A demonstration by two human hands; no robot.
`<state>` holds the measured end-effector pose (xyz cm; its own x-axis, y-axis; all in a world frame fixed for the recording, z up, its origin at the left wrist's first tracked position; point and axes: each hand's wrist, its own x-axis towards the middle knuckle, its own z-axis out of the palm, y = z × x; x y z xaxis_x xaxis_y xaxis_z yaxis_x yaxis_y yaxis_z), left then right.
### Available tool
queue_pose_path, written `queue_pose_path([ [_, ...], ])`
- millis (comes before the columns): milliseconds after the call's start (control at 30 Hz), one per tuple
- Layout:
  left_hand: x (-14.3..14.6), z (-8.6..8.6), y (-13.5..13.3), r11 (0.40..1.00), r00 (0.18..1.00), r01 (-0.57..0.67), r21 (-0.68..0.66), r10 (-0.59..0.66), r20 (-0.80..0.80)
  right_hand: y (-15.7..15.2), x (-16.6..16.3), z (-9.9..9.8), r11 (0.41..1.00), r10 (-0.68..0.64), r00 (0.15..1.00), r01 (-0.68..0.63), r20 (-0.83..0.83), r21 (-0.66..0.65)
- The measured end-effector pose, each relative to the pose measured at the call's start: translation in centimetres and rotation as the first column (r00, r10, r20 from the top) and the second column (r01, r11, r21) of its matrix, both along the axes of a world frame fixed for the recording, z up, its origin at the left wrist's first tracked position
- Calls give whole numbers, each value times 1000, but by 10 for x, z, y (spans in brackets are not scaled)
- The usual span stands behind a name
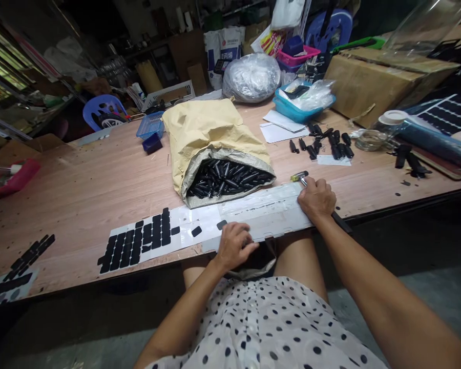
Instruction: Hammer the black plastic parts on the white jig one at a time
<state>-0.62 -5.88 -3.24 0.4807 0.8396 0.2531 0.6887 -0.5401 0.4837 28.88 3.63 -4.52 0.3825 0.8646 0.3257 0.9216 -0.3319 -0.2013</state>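
Note:
My right hand (317, 199) is closed around a small hammer (300, 177). Its short head with a yellowish part shows above my fingers, and its black handle (341, 222) sticks out below my wrist. My left hand (236, 244) rests at the strip's front edge with thumb and fingers apart, near a black rounded sticker (222, 224). Under both hands lies a long pale strip (263, 210) along the table edge. Left of it, a white backing sheet (184, 225) carries rows of black stickers (132, 246). Just behind, a yellow sack (215, 123) opens toward me, full of black elongated parts (226, 177).
Loose black parts (336, 143) lie at the right, near white papers (282, 128). Behind them stand a blue basket (288, 110) and a cardboard box (369, 82). A small dark-blue tray (152, 144) sits left of the sack. More black stickers (30, 256) lie far left.

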Motion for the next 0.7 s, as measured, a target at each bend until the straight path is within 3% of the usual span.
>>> queue_pose_path([
  [100,-7,23,42,952,952,-307,7,307,-15,1,0,-2,1000,-4,1000,4,14,7],
  [167,-10,41,74,868,865,-495,20,495,-86,1,-1,-2,1000,-6,1000,6,23,5],
  [233,-10,56,100,789,773,-614,8,603,-195,1,-2,0,1000,-7,1000,7,26,-7],
  [333,-5,69,120,740,700,-672,-33,620,-354,-1,-5,2,1000,-6,1000,7,26,-23],
  [467,0,73,123,755,694,-651,-82,547,-469,-1,-7,4,1000,-9,1000,9,14,-24],
  [700,-15,76,115,714,709,-681,-164,587,-391,-1,-8,6,999,-10,1000,9,-29,-31],
])
